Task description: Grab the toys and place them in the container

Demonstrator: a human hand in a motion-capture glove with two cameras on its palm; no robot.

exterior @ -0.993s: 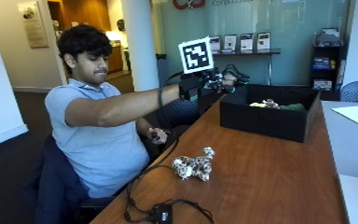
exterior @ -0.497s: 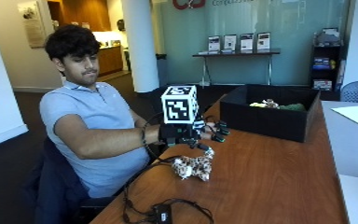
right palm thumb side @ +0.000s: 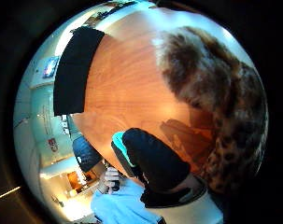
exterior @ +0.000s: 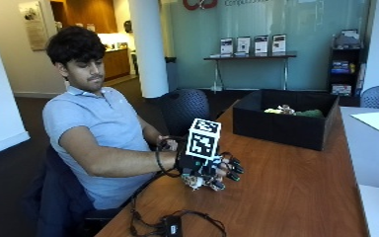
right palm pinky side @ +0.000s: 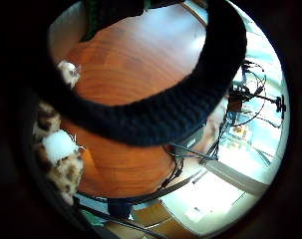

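Outside view: wooden table [exterior: 294, 197] runs near to far. Black container [exterior: 284, 126] at far end, toys inside [exterior: 284, 109], well apart from hand. Gloved right hand [exterior: 209, 170] down on near-left part of table, over spotted plush toy [exterior: 196, 181]. Fingers curled round toy, touching it. Thumb-side palm view: leopard-print toy [right palm thumb side: 215, 98] fills much of frame, close to palm, lying on table.

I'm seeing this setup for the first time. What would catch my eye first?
The gloved right hand comes first, lying over a spotted plush toy near the wooden table's front edge. Behind it, a black container sits further along the table with toys already inside.
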